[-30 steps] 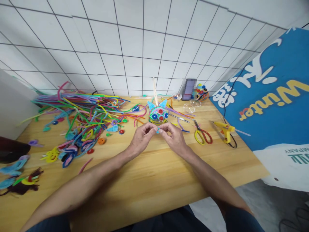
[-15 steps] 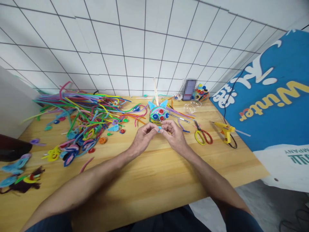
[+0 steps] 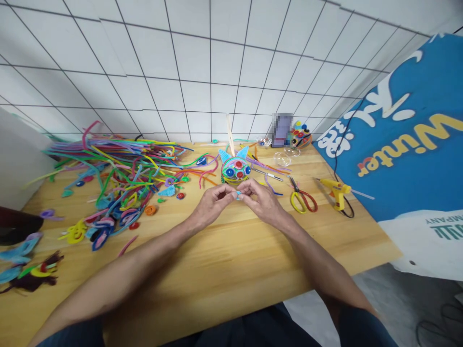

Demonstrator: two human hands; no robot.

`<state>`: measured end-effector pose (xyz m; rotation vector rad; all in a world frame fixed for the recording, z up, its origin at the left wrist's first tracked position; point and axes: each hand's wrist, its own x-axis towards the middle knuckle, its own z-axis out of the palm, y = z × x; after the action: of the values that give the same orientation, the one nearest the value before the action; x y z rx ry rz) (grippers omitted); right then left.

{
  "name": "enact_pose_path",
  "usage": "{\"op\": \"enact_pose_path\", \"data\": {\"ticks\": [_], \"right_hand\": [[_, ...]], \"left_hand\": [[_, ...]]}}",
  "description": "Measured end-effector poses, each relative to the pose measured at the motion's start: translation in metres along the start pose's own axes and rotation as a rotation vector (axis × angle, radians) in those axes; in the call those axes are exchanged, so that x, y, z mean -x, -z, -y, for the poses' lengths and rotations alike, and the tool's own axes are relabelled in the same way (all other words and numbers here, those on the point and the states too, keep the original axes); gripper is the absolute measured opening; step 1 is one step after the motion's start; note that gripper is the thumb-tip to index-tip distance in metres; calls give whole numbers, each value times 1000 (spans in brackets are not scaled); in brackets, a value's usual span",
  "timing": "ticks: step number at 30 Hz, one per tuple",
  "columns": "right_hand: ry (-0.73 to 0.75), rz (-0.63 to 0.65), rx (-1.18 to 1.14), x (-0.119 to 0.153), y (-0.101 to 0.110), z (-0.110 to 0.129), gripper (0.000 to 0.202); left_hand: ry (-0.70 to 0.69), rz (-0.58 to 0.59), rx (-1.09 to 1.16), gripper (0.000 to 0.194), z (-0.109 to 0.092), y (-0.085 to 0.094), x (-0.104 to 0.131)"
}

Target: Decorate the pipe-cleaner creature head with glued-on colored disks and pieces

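Note:
A small light-blue piece, seemingly pipe cleaner (image 3: 238, 193), is pinched between the fingertips of my left hand (image 3: 214, 203) and my right hand (image 3: 263, 201). Both hands are closed, meeting over the middle of the table. Just beyond them stands a round pipe-cleaner animal head (image 3: 236, 169) with blue pointed ears and red and blue coiled discs; my fingers hide its lower edge. Behind it a pale wooden stick (image 3: 230, 135) points upward. Left of my left hand lie a light-blue cone-shaped piece (image 3: 168, 191) and a red coil (image 3: 180, 196).
Loose pipe cleaners (image 3: 115, 156) heap up at the back left. Scissors (image 3: 302, 198) with red and yellow handles and a yellow glue gun (image 3: 339, 193) with a cord lie to the right. A phone-like object (image 3: 282, 130) leans at the back, by clear plastic half-shells (image 3: 282, 159).
The view has shifted slightly. My hands stay together at nearly the same spot, with the small blue piece still pinched between the fingertips.

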<state>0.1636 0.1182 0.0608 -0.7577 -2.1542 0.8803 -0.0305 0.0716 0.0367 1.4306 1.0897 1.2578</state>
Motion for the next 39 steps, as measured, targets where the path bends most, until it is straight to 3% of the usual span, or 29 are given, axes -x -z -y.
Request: {"op": "enact_pose_path", "data": {"ticks": [6, 9, 15, 19, 27, 35, 37, 39], "right_hand": [[96, -122, 107, 1, -10, 4, 7], [69, -146, 124, 3, -14, 3, 9], [-111, -156, -167, 4, -21, -7, 21], [-144, -116, -242, 5, -22, -9, 18], [-60, -75, -79, 4, -12, -1, 11], [-77, -19, 88, 1, -10, -12, 16], [-77, -53, 242, 4, -7, 0, 25], [-18, -53, 439, 17, -5, 29, 32]], "left_hand": [[19, -88, 13, 30, -2, -3, 3], [29, -113, 33, 29, -2, -4, 5], [68, -180, 85, 28, -2, -7, 5], [105, -150, 96, 29, -2, -6, 4], [105, -58, 25, 28, -4, 2, 0], [120, 16, 18, 29, 1, 6, -4], [117, -5, 22, 30, 4, 6, -5], [125, -26, 29, 32, 7, 5, -4]]}}
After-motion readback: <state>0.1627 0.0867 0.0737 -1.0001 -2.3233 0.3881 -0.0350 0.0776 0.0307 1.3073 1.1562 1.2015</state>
